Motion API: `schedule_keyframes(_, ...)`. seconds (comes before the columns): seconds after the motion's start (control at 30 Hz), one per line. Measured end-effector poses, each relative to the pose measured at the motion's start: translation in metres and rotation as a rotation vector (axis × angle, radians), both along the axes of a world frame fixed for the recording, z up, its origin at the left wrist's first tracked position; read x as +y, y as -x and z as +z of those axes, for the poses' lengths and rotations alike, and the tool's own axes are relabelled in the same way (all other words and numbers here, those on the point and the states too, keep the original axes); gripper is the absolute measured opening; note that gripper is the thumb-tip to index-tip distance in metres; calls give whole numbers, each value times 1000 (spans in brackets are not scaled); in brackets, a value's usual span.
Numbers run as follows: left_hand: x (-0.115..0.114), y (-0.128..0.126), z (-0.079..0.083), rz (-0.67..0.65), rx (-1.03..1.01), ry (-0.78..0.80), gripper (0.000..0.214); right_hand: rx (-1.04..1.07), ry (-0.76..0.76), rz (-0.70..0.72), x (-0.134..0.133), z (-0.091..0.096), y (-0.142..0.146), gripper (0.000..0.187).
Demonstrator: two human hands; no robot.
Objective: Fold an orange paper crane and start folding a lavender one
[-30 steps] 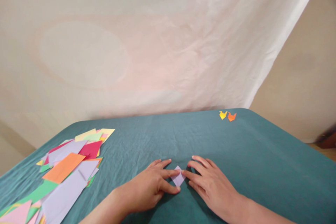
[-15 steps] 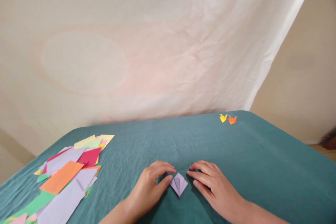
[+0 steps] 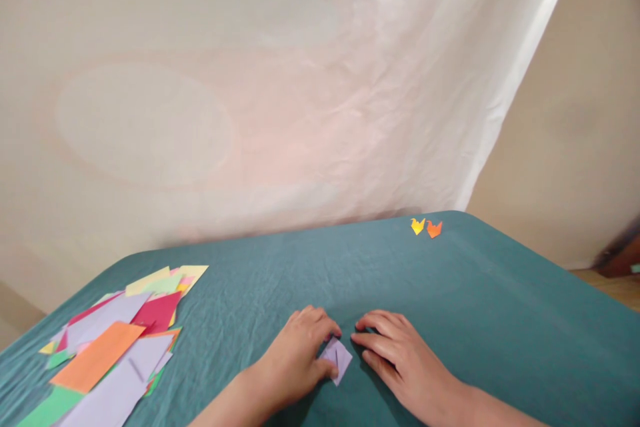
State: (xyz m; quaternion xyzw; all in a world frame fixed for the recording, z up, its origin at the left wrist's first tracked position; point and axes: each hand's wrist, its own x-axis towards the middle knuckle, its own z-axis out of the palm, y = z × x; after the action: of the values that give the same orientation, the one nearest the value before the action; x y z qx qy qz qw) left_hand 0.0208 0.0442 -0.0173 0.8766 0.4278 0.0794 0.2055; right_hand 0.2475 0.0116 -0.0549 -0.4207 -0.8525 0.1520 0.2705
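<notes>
The left hand (image 3: 300,357) lies on the worktop (image 3: 450,307) with its fingers curled, thumb and fingertips pinching the left edge of a small folded lilac paper (image 3: 338,359). The right hand (image 3: 400,360) lies flat just to the right of the paper, fingers stretched out and close together, their tips touching or nearly touching the paper's upper right edge; it grips nothing. The paper sits between the two hands on the teal cloth, a crease line showing down its middle.

Well to the left of the left hand lies a loose heap of coloured sheets (image 3: 115,347): orange, red, lilac, green and yellow, overlapping one another and running toward the near left corner. Far beyond the right hand, near the back edge of the worktop, stand two tiny folded figures, a yellow one (image 3: 417,225) and an orange one (image 3: 434,229), just beside each other. A white sheet (image 3: 300,93) hangs behind the worktop.

The likely trouble is a crooked crease. The cloth is wrinkled and soft, so it gives under pressure, and the paper could slide or the layers shift if one hand presses before the other steadies it. The paper is small against the fingers, which hide its edges, so a misaligned corner could go unnoticed. A hard pinch on the left edge might also crumple it.
</notes>
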Motion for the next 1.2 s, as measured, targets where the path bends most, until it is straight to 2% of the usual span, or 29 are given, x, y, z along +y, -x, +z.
schedule_keyframes(0.13, 1, 1, -2, 51, -29, 56, 24, -12, -3, 3, 1, 0, 1, 24)
schedule_keyframes(0.27, 0, 2, -4, 132, -71, 137, 26, -16, -1, 4, 1, 0, 2, 24)
schedule_keyframes(0.4, -1, 5, -8, 149, -175, 224, 31, -16, -6, 1, 0, 0, 4, 23)
schedule_keyframes(0.5, 2, 8, -12, 170, -318, 404, 32, -9, -18, 4, 1, -1, 3, 23)
schedule_keyframes(0.63, 5, 7, -18, 214, -528, 773, 29, 26, -17, 10, 1, 0, 3, 23)
schedule_keyframes(0.73, 3, 2, -20, 201, -676, 913, 30, 87, 40, 3, 0, 1, 6, 22)
schedule_keyframes(0.9, -6, -11, -22, 154, -825, 993, 35, 209, 156, -40, 2, -3, 9, 31)
schedule_keyframes(1.03, -11, -18, -26, 162, -855, 988, 38, 250, 216, -73, 6, -6, 7, 30)
schedule_keyframes(1.2, -12, -23, -33, 218, -818, 943, 38, 259, 223, -97, 6, -6, 8, 28)
